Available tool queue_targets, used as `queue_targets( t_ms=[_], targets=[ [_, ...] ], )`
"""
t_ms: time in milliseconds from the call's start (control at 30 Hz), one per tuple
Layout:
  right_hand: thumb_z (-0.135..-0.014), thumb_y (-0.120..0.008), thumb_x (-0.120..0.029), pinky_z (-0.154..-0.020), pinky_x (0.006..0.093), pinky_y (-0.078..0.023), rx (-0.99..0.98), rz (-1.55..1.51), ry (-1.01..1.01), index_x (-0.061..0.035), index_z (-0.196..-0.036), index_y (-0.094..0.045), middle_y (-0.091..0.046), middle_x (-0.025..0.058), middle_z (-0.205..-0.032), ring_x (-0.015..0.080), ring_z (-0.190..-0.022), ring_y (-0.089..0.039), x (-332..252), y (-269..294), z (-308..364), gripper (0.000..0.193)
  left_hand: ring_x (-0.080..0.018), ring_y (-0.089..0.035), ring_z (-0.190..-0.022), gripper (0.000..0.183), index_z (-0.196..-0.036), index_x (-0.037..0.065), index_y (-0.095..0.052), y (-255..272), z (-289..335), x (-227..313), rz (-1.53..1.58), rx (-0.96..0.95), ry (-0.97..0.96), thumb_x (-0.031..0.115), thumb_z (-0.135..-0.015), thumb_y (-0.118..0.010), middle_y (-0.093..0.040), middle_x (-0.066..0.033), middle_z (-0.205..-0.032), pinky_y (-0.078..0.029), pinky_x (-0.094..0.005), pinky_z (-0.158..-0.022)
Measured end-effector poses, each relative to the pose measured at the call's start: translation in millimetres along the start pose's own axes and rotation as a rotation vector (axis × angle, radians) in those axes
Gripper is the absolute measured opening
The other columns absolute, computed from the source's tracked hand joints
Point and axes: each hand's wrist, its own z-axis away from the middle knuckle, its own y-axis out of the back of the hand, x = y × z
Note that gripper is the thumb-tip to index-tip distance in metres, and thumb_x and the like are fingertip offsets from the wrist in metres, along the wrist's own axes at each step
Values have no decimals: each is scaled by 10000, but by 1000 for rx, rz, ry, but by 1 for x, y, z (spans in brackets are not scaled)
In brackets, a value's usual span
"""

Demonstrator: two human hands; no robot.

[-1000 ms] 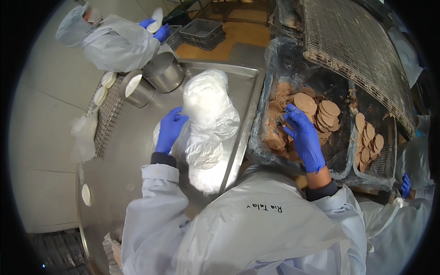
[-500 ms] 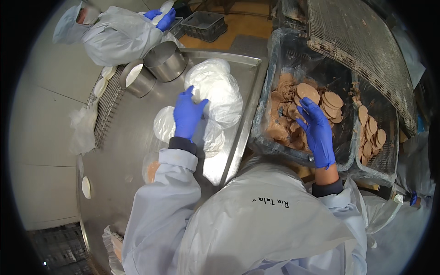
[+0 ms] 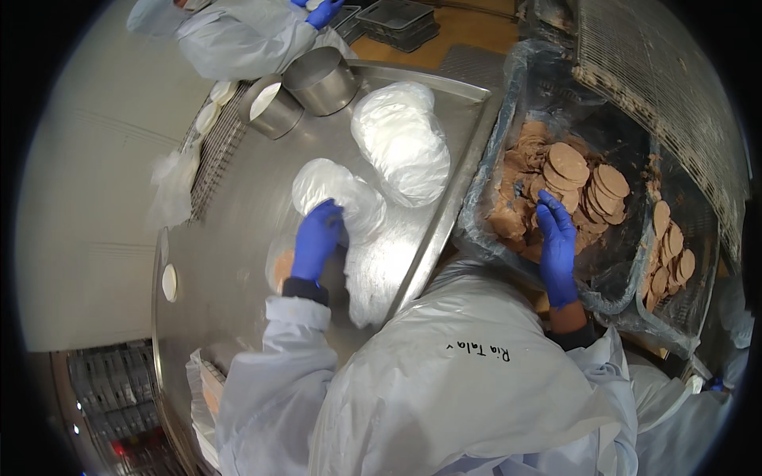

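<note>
Both my hands wear blue gloves. My left hand [image 3: 319, 242] is closed at the near edge of a crumpled pile of thin white plastic film [image 3: 337, 190] on the steel table, fingertips pinched on the film. Just beside its wrist lies a pinkish-brown round patty [image 3: 282, 268] on clear film. My right hand [image 3: 557, 254] hovers at the near side of a plastic-lined crate [image 3: 476, 190], fingers slightly bent and apart from the thumb, holding nothing I can see. Close to its fingertips are stacked round brown patties [image 3: 568, 165] on loose brown ground paste [image 3: 516, 218].
Another film pile [image 3: 405, 151] lies farther back on the steel table [image 3: 230, 214]. Two metal containers [image 3: 320, 82] stand at its far left. A second crate with patties [image 3: 671, 254] is at the right, under a tilted mesh rack [image 3: 667, 95]. Across the table a person [image 3: 246, 36] works.
My left hand has drawn nearer from the far film pile to the near one, its fingers closing. The right hand's spread fingers have come closer together. The view has shifted.
</note>
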Motion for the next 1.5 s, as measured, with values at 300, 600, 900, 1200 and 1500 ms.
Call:
queue_targets(
  t_ms=[300, 600, 900, 1200, 1500],
  targets=[
    [-863, -505, -51, -909, 245, -357, -3, -7, 126, 19, -1138, -506, -531, 73, -1117, 128, -1041, -477, 14, 1, -8, 284, -313, -452, -1127, 354, -1128, 48, -536, 32, -40, 40, -52, 176, -6, 144, -788, -548, -480, -163, -1220, -358, -370, -944],
    [-866, -497, -51, -909, 248, -359, 51, 17, 113, 21, -1132, -513, -545, 76, -1103, 132, -1024, -489, 11, 2, -6, 276, -426, -200, -1261, 556, -1308, -34, -256, -57, -8, 43, -317, 57, -63, 230, -847, -422, -220, -250, -1365, -151, -548, -1005],
    [-864, -499, -44, -921, 253, -354, 1, -22, 130, 35, -1139, -500, -536, 81, -1118, 139, -1042, -482, 12, 6, -4, 286, -375, -398, -1150, 511, -1256, 9, -375, -28, -3, 93, -128, -107, 26, 265, -830, -495, -421, -248, -1222, -286, -455, -958],
    [-864, -494, -34, -928, 262, -351, 4, -4, 168, 24, -1141, -499, -533, 86, -1125, 142, -1055, -477, 13, 7, 1, 284, -361, -395, -1161, 471, -1203, -15, -438, -9, -60, -8, -285, 99, 16, 266, -829, -489, -429, -240, -1227, -312, -416, -969],
    [-865, -493, -36, -920, 256, -356, 44, -27, 174, 22, -1140, -503, -537, 82, -1116, 138, -1047, -482, 18, 7, -4, 281, -389, -208, -1271, 634, -1329, -6, -224, -49, -17, 44, -380, -78, -7, 348, -848, -438, -210, -232, -1377, -178, -564, -988]
  ],
)
